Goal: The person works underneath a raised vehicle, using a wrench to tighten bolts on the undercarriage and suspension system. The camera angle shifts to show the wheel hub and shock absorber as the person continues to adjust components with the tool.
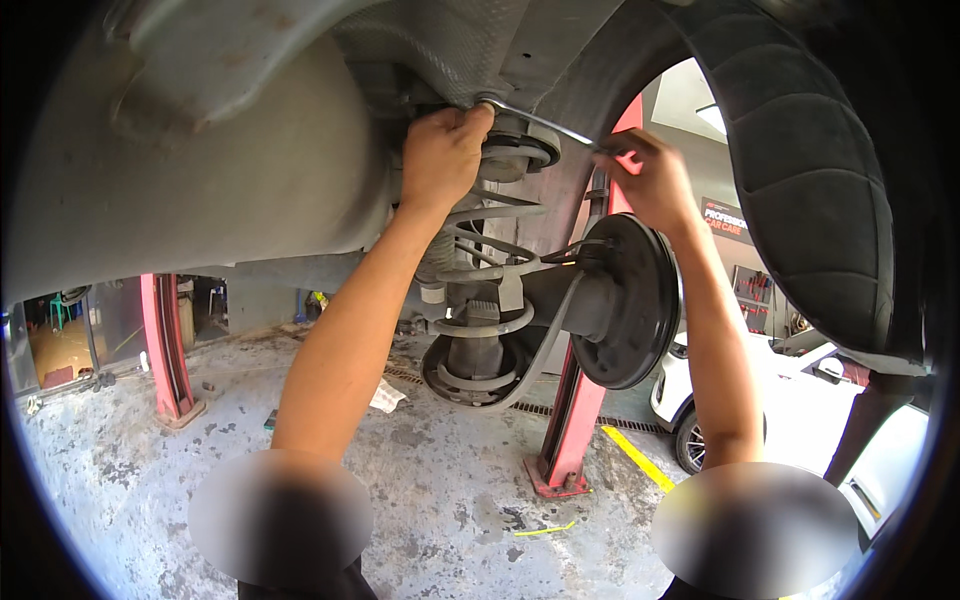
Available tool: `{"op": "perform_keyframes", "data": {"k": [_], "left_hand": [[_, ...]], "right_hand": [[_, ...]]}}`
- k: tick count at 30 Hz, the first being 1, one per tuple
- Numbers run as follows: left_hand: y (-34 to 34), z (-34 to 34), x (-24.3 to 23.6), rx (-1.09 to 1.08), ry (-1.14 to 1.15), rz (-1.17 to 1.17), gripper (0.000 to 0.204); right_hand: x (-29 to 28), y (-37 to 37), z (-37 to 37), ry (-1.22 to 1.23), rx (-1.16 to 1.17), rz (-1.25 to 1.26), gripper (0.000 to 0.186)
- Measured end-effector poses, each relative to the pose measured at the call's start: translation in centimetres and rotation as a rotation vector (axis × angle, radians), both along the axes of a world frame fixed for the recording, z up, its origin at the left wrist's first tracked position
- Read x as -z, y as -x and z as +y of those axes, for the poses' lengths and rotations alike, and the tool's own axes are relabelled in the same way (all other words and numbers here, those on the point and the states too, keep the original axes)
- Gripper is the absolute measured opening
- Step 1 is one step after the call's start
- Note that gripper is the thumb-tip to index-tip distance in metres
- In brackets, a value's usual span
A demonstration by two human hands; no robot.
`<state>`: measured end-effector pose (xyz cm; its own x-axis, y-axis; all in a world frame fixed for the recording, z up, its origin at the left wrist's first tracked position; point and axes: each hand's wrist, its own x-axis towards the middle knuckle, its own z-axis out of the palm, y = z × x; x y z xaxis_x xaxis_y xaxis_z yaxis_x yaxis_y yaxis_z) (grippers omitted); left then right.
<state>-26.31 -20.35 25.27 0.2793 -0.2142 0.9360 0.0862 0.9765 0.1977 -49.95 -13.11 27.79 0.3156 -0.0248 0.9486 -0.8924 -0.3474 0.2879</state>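
Observation:
Overhead, a long silver wrench [545,122] runs from the car's underside out toward the wheel arch. My left hand [440,155] is closed at its inner end, the thumb pressed by the wrench's head. What the head sits on is hidden. My right hand [645,175], a little blurred, pinches the outer end with its fingers. Just below the wrench is the upper spring seat [515,155]. Under it a grey coil spring [490,272] stands upright beside a shock absorber [435,260]. A round black brake drum or backing plate [630,300] hangs below my right hand.
A large grey tank-like body [220,170] fills the upper left. The black wheel-arch liner [810,170] curves down at right. Red lift posts [165,345] stand on the worn floor [430,500], another [572,430] under the hub. A white car [790,395] is parked at right.

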Motion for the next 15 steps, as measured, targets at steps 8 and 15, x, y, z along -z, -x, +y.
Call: {"op": "perform_keyframes", "data": {"k": [8,15], "left_hand": [[-0.1,-0.7,-0.1,0.011,0.031,0.016,0.043],[0.2,-0.3,0.0,0.021,0.014,-0.018,0.041]], "right_hand": [[-1.2,-0.7,2.7,0.013,-0.251,-0.004,0.021],[0.2,-7.6,6.6,0.289,-0.345,-0.101,0.028]]}}
